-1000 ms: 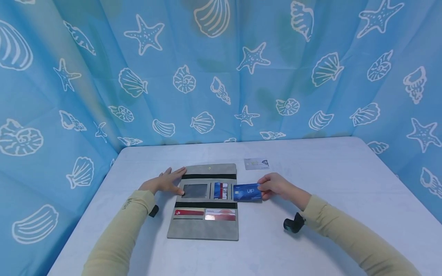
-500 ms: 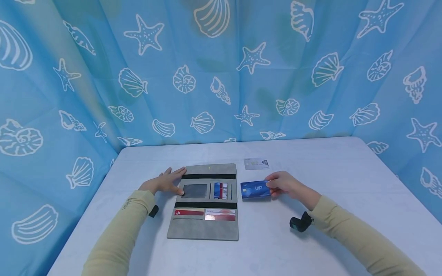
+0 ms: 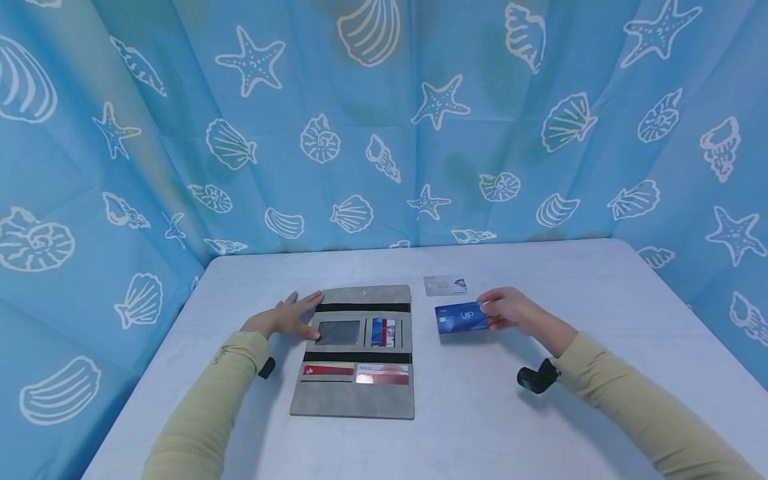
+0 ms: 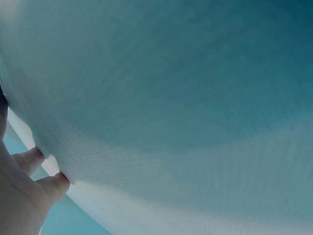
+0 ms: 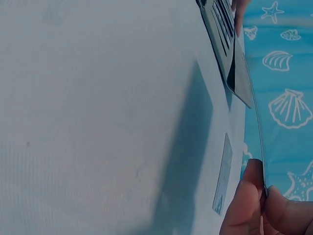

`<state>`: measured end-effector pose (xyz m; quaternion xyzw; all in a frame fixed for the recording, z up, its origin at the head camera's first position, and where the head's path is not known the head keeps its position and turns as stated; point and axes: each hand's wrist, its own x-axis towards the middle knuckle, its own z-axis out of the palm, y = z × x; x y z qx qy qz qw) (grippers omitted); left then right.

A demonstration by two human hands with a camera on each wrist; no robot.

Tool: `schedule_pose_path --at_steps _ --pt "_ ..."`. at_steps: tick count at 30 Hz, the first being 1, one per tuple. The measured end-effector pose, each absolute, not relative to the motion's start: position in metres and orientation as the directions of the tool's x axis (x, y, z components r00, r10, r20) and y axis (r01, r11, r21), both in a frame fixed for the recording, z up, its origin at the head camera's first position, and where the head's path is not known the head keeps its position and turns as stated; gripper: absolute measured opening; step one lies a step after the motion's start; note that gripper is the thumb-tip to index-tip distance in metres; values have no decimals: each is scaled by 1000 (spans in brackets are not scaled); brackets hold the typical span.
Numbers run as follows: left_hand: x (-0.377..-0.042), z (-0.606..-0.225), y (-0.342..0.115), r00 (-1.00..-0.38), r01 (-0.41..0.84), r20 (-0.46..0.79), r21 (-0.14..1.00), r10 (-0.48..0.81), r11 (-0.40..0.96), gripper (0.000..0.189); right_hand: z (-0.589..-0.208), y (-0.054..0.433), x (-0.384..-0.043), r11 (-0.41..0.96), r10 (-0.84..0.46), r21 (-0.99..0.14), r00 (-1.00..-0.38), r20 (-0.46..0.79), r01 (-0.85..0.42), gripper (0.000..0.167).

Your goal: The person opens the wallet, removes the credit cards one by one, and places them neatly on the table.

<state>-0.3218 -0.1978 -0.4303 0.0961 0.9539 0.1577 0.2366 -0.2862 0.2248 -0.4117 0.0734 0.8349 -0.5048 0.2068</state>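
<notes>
White table [image 3: 468, 420] below, and the left hand [image 3: 291, 317] rests spread at the wallet's [image 3: 351, 402] ten o'clock as the right hand [image 3: 507, 310] pinches a blue card [image 3: 457, 319]!

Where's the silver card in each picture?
Head: the silver card lies right of the wallet's far end, beyond the blue VIP card.
Left wrist: it isn't in this picture.
Right wrist: low, right of centre, a thin slanted strip left of the right hand.
Landmark: the left hand, visible in all three views.
</notes>
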Motion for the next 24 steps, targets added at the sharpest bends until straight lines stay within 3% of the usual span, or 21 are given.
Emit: schedule_pose_path --at_steps 24 --pt "-322 -429 -198 -867 90 -436 340 242 936 96 -383 257 -302 520 9 -780 -915 -402 348 43"
